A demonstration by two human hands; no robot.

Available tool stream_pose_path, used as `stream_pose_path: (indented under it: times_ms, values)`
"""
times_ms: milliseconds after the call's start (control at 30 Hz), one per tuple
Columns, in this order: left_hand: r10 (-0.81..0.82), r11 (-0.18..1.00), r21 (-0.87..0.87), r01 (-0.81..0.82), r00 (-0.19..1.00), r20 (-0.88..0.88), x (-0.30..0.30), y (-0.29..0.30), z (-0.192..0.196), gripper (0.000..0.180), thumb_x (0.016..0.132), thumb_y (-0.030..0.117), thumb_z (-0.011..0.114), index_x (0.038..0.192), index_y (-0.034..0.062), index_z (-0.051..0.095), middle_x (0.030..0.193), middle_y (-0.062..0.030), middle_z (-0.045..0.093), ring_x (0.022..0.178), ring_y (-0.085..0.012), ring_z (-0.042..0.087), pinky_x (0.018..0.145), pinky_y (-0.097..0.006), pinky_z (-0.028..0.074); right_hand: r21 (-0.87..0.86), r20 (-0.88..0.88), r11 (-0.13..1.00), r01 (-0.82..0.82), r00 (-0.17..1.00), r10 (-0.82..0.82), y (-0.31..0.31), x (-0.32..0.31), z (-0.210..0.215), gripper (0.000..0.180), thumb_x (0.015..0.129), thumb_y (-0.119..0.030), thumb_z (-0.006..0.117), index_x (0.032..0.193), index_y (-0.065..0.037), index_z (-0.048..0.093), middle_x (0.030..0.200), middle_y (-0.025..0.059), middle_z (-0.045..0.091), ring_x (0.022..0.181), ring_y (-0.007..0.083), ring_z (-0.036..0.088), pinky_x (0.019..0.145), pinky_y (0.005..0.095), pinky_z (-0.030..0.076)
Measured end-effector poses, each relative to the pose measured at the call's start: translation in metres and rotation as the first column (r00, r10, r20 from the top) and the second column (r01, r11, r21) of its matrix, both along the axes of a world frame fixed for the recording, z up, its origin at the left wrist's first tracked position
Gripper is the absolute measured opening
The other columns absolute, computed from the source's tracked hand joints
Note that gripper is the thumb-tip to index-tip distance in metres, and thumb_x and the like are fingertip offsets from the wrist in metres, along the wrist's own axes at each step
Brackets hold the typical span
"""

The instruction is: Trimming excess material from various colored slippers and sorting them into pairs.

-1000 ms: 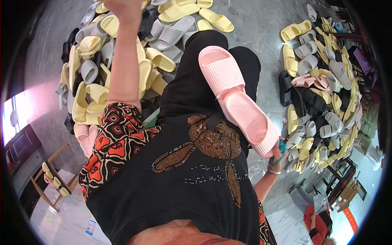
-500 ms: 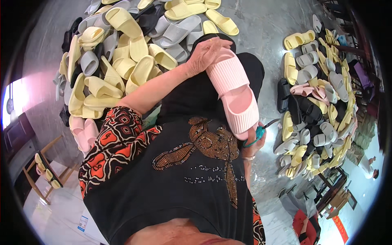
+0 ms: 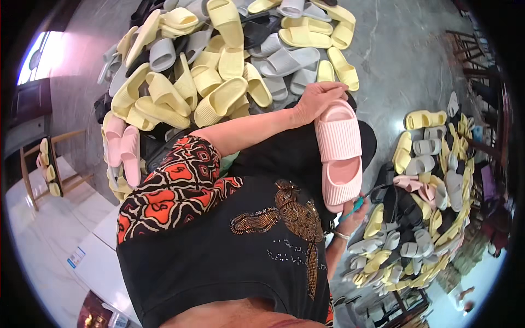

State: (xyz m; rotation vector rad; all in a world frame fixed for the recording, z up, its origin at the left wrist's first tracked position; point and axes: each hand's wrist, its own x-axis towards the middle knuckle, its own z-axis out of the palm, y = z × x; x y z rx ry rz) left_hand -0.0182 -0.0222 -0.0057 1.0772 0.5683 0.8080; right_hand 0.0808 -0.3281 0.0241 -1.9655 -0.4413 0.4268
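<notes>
A pair of pink ribbed slide slippers (image 3: pixel 340 143), one tucked into the other, lies lengthwise over my dark-trousered lap. At its far end, my left hand (image 3: pixel 320 103) is closed on the rim, thumb side hidden. Down at the near end, my right hand (image 3: pixel 353 220) is closed around teal-handled scissors (image 3: pixel 358 204), its fingers also against the slipper's end. The dark blades point away to the right, clear of the slippers.
A heap of yellow, grey and black slippers (image 3: pixel 221 104) lies ahead and left, with pink slippers (image 3: pixel 130 150) at its near edge. Another mixed heap (image 3: pixel 421 208) spreads on the right. A wooden rack (image 3: pixel 52 169) with slippers stands far left.
The view has shifted, so the heaps and my body sit differently in it. Both hands keep hold of the slippers and scissors; the slippers now lie more upright in the picture.
</notes>
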Motion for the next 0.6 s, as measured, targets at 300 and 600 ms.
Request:
stream_pose_path:
  times_ms: [300,600]
  values:
    - [0.079,0.919,-0.324,-0.224,0.91,-0.406,-0.098,0.061,-0.136,0.009,0.08,0.012,0.053,0.075,0.0076,0.06,0.062,0.0023,0.05,0.056,-0.0079,0.046,0.052,-0.022,0.038,-0.503,0.474,0.687,-0.524,0.497,0.727,-0.011,0.049,0.038,0.018,0.062,-0.007,0.065,0.076,-0.006,0.054,0.074,0.0071,0.055,0.07,0.0213,0.055,0.063,0.0302,0.042]
    - [-0.371,0.927,-0.209,0.312,0.678,-0.635,-0.246,-0.045,-0.298,0.029,0.076,0.024,0.058,0.092,-0.0001,0.063,0.082,-0.012,0.065,0.078,-0.025,0.061,0.071,-0.037,0.047,0.308,-0.518,0.82,0.482,0.808,-0.28,-0.035,0.193,0.123,0.018,0.069,-0.009,0.063,0.086,-0.009,0.056,0.084,0.0046,0.058,0.08,0.0184,0.057,0.069,0.0304,0.048]
